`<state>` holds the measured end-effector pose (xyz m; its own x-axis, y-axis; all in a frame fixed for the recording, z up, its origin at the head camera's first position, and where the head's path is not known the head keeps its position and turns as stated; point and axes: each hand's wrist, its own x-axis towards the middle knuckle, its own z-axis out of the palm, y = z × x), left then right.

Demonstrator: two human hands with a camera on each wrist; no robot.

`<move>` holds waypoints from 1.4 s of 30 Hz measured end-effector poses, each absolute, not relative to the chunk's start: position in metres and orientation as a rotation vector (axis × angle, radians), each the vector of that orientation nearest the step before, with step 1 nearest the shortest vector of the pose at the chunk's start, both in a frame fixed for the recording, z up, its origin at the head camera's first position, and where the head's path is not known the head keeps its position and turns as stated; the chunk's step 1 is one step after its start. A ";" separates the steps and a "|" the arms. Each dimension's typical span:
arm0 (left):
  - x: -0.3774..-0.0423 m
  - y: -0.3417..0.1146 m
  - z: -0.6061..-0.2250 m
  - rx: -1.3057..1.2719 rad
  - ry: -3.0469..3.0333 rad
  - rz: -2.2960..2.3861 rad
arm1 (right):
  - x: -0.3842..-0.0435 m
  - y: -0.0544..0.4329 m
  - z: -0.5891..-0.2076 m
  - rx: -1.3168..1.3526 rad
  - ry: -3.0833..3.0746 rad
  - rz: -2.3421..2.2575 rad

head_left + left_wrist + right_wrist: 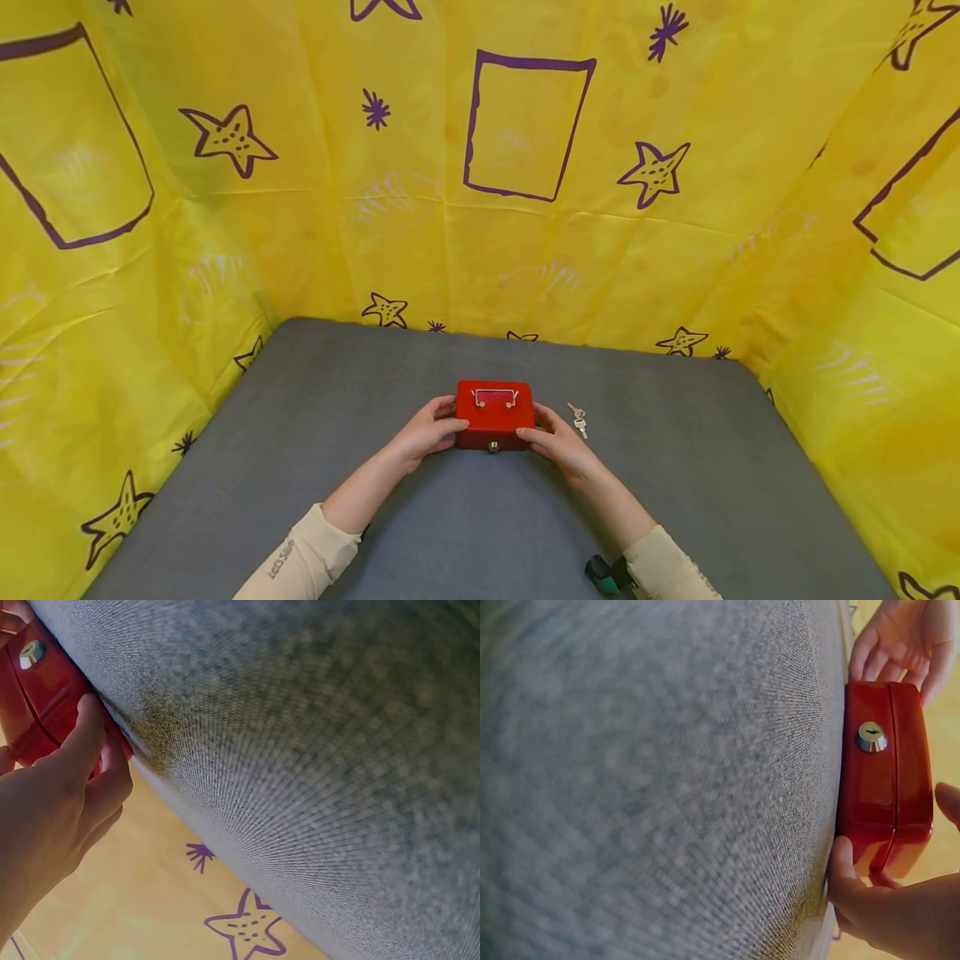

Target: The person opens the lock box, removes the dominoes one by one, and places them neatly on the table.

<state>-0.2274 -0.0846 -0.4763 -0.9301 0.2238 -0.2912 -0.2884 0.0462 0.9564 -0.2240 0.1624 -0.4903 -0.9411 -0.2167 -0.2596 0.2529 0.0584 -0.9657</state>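
A small red metal cash box (pixel 495 417) sits on the grey tabletop, its lid down and its folding wire handle (pixel 495 397) lying on top. Its silver key lock (pixel 871 737) faces the person, and the keyhole shows no key. My left hand (pixel 426 434) holds the box's left side, thumb near the front corner of the lid. On the opposite side my right hand (pixel 564 443) grips it the same way. In the left wrist view the left fingers (pixel 112 776) lie along the box's end, low by the table.
Right of the box, past the right hand, a pair of small keys (pixel 578 421) lies on the grey table (pixel 360 375). Yellow cloth (pixel 420 250) printed with purple starfish and frames hangs around the back and sides. A dark band (pixel 602 575) is on the right wrist.
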 end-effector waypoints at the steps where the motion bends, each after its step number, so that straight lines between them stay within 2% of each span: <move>1: -0.227 -0.085 -0.476 -0.062 1.976 1.943 | -0.224 0.162 -0.490 0.034 2.015 -1.946; 42: -0.222 -0.081 -0.473 0.018 2.262 1.786 | -0.219 0.162 -0.489 -0.020 2.238 -1.876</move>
